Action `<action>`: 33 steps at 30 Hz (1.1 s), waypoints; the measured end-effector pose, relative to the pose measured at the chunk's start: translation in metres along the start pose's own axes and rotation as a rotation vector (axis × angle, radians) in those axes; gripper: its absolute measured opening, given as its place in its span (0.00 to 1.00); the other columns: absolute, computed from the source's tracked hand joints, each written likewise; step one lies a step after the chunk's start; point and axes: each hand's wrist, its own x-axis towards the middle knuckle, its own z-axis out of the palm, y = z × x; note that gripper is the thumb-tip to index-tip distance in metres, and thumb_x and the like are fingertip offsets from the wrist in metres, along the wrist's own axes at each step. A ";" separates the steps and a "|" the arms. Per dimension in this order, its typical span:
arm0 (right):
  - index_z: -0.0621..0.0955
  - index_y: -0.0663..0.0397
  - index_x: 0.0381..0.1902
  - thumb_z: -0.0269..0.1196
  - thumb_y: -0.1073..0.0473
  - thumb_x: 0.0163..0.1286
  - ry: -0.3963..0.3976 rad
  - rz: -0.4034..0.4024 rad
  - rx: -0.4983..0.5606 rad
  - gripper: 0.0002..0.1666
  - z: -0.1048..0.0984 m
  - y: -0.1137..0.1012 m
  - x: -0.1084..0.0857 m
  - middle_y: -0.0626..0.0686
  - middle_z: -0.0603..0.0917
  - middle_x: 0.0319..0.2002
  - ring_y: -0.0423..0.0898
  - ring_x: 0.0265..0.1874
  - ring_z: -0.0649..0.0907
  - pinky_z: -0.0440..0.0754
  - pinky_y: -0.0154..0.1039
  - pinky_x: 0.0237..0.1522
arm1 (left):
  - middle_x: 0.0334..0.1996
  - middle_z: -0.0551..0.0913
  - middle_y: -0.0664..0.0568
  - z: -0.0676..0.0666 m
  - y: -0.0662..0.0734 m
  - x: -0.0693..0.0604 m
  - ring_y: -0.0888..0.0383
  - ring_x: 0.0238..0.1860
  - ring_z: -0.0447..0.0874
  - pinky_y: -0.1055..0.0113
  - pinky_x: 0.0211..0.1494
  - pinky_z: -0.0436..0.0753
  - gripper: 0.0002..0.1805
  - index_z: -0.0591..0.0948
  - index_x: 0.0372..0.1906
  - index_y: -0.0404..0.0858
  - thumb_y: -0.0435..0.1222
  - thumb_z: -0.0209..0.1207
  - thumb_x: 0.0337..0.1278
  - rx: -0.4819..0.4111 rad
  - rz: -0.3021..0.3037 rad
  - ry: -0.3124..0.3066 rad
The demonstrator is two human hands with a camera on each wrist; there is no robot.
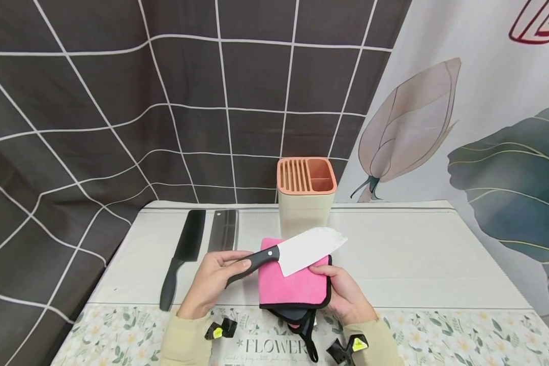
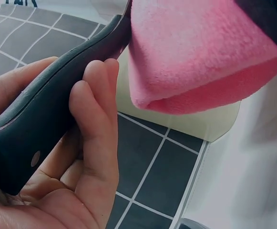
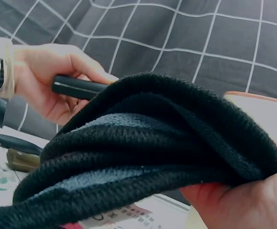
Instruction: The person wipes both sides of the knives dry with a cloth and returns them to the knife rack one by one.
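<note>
My left grip [image 1: 212, 282] pinches the chef's knife [image 1: 297, 254] by its handle [image 1: 266, 256], blade [image 1: 317, 246] rightward over the pink cloth [image 1: 288, 290] my right grip [image 1: 345, 292] pinches, so a twist could nick the right grip.

The knife [image 1: 287, 259], with black handle and wide pale blade, is slanted across the folded cloth [image 1: 289, 293], which is pink with black edges

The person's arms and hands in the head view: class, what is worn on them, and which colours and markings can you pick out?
Pale yellow sleeves cover both forearms. At each wrist sits a small black device with a bright yellow label. The left hand and right hand wear no gloves.
</note>
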 end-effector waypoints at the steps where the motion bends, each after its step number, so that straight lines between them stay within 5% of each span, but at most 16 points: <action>1: 0.58 0.60 0.64 0.43 0.70 0.77 -0.001 0.004 0.007 0.20 0.000 0.000 0.000 0.57 0.78 0.56 0.50 0.56 0.80 0.79 0.49 0.60 | 0.42 0.88 0.37 0.000 0.000 0.000 0.58 0.39 0.89 0.68 0.47 0.84 0.20 0.80 0.54 0.19 0.29 0.65 0.61 -0.002 -0.002 -0.001; 9: 0.56 0.62 0.65 0.45 0.69 0.77 -0.015 0.009 0.036 0.21 -0.002 -0.001 -0.003 0.58 0.79 0.55 0.50 0.56 0.81 0.79 0.48 0.60 | 0.40 0.88 0.37 0.000 0.001 -0.001 0.56 0.38 0.89 0.67 0.46 0.84 0.19 0.82 0.52 0.21 0.30 0.66 0.60 0.036 -0.029 0.011; 20: 0.75 0.60 0.53 0.42 0.66 0.81 -0.033 -0.008 0.093 0.15 -0.007 -0.014 -0.008 0.57 0.82 0.52 0.50 0.54 0.83 0.81 0.49 0.57 | 0.37 0.89 0.38 -0.002 0.000 0.000 0.48 0.37 0.89 0.68 0.40 0.83 0.19 0.83 0.52 0.23 0.32 0.67 0.60 0.088 -0.036 0.019; 28: 0.76 0.61 0.52 0.42 0.66 0.81 0.014 -0.027 0.108 0.15 -0.012 -0.022 -0.011 0.58 0.83 0.51 0.50 0.53 0.84 0.81 0.49 0.57 | 0.36 0.89 0.39 -0.002 0.000 0.000 0.43 0.38 0.88 0.67 0.38 0.82 0.18 0.83 0.51 0.24 0.31 0.67 0.59 0.101 -0.046 0.040; 33: 0.76 0.61 0.52 0.42 0.66 0.81 0.059 -0.035 0.138 0.15 -0.013 -0.026 -0.013 0.58 0.83 0.51 0.50 0.53 0.84 0.81 0.49 0.58 | 0.36 0.89 0.39 -0.002 0.002 -0.001 0.49 0.36 0.89 0.68 0.38 0.82 0.18 0.83 0.52 0.23 0.31 0.67 0.60 0.101 -0.040 0.034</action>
